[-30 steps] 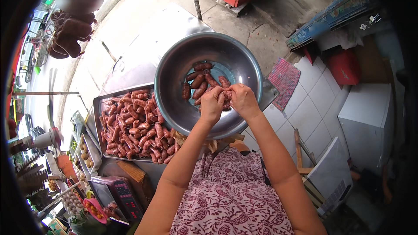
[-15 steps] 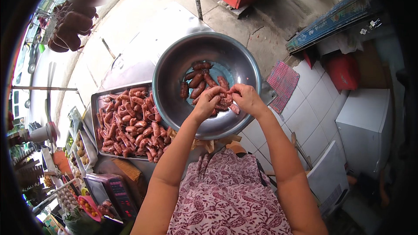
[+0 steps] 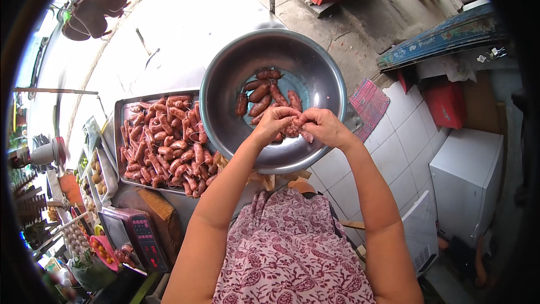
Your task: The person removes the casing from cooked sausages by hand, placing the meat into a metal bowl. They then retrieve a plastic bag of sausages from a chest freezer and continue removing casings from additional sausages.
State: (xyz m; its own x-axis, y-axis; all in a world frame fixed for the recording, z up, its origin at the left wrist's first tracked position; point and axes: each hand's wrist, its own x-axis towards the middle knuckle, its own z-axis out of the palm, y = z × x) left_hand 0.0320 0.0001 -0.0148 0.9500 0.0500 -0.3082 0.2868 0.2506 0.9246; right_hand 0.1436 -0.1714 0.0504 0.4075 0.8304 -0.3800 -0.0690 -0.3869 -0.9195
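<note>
A wide metal basin (image 3: 216, 129) stands in front of me, with several reddish-brown sausages (image 3: 259, 91) lying on its bottom. Over its near right part my two hands meet, fingertips almost touching. My left hand (image 3: 274, 124) is closed in a pinch on a pale pink sausage (image 3: 292, 129). From the other side my right hand (image 3: 326, 128) pinches the same sausage, thumb and forefinger pressed together. Its end shows just below the fingers, beside the right hand. Whether a string or casing end lies between the fingertips is too small to make out.
Left of the basin is a metal tray (image 3: 119, 135) heaped with linked sausages (image 3: 169, 141). Nearer on the left stand a digital scale (image 3: 147, 239) and a wooden block (image 3: 160, 211). A checkered cloth (image 3: 368, 107) lies right of the basin, by white tiles. A white cabinet (image 3: 467, 163) stands farther right.
The view has shifted slightly, so the basin and tray sit a little differently in the picture. My hands stay together at the sausage, fingertips now closer to each other.
</note>
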